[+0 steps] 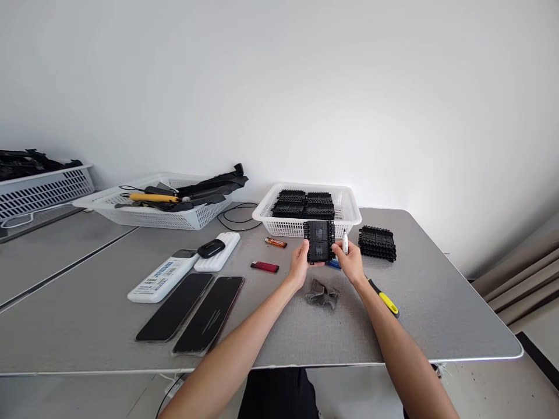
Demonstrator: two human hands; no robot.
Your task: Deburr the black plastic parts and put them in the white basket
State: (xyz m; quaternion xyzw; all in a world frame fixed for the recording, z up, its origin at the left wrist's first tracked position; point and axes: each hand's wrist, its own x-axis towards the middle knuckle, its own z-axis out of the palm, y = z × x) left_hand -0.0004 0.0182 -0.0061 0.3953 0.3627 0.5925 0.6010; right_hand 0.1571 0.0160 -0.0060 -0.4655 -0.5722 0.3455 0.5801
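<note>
A flat black plastic part (319,241) with ribbed side edges is held up above the table, in front of a white basket (301,226). My left hand (299,263) grips its lower left side. My right hand (350,262) pinches its right edge and also holds a white marker (345,242) upright between the fingers. Similar black parts (304,203) lie in stacks inside the basket. Another stack of black parts (377,243) stands on the table to the right. Below my hands lies a crumpled grey cloth (322,294).
Two phones (209,314), white power banks (162,280), an orange lighter (275,242) and a red lighter (264,266) lie left on the table (279,343). A yellow-black handled tool (388,304) is beside my right forearm. A tool basket (174,218) stands back left.
</note>
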